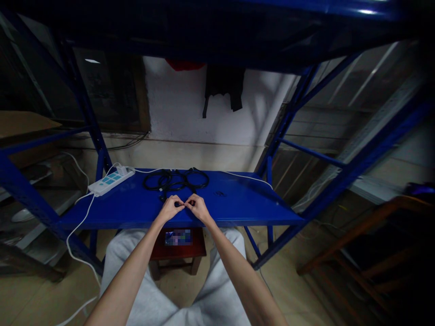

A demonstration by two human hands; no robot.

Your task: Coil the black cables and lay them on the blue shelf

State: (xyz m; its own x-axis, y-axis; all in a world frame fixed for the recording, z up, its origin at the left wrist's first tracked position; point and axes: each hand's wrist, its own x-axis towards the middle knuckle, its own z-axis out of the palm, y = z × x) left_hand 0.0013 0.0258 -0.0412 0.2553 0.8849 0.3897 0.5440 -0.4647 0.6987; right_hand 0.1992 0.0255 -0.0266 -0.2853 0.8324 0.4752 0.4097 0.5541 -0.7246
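Observation:
Both of my hands are together over the front part of the blue shelf (129, 206), fingertips meeting. My left hand (172, 207) is closed in a pinch, with a bit of something dark showing by its fingers. Close against it, my right hand (197, 206) pinches too. What lies between the fingertips is too small to make out. Just beyond the hands are black cables (208, 181) in loose coils, with part of the black cable running toward the hands. To the right lie a few small dark pieces (219, 193), their kind unclear.
A white power strip (110, 181) with plugs in it sits at the shelf's left end, its white cord hanging down the front. Blue uprights (288, 117) frame both sides. Below the shelf, a phone-like screen (178, 237) rests on a brown stool (197, 249) between my knees.

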